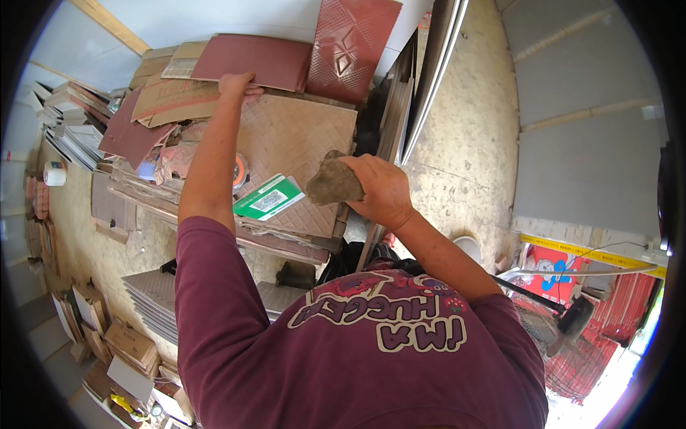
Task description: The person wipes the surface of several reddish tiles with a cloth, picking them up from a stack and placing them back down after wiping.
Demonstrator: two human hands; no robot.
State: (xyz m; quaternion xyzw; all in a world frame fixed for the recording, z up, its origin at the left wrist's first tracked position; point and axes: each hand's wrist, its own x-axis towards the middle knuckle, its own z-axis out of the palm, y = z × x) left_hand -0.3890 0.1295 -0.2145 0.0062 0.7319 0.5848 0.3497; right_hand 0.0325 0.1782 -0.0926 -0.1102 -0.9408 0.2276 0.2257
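Observation:
My left hand (239, 87) reaches to the lower edge of a dark red tile (257, 63) that leans at the back. Its fingers are closed about that edge, with one digit over the face. In my right hand (382, 189) is a crumpled grey-brown rag (334, 182), gripped above the right side of a large tan cardboard sheet (293, 136). A green-and-white card (269, 197) with a square code lies on the sheet, between my two arms. Partly behind my left forearm is an orange-rimmed roll of tape (240, 171).
A glossy embossed red tile (350, 50) stands against the wall. Flattened cardboard (171, 101) lies left of my left hand. Stacked boards (148, 297) and cartons (132, 347) are on the floor at lower left. Tall panels (421, 79) lean right of the stack. A long-handled black mallet (574, 318) is at right.

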